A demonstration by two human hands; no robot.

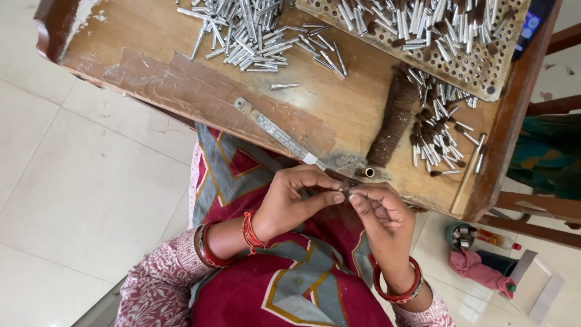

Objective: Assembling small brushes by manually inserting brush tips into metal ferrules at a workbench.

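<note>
Both hands meet just in front of the near edge of the table, and between their fingertips they pinch one small metal piece with a dark end (345, 188); it is too small and too covered to say more about its shape. The left hand (296, 203) closes its thumb and forefinger on this piece from the left side, and the right hand (381, 212) closes its thumb and forefinger on it from the right, so both grips are clamped on the same thing. Both wrists carry red bangles. Just above the fingers, a short brass-coloured tube (366, 172) lies at the table edge, and beside it a dark brown bundle of fibres (393, 118) lies on the worn wooden table (151, 54). A thin flat metal ruler (275, 134) lies slanted near the same edge. To the right of the bundle is a group of small silver tubes with brown tips (439, 124). Further away, a loose heap of plain silver metal tubes (254, 30) covers the table, and a perforated board with many holes (478, 72) carries more tubes.
</note>
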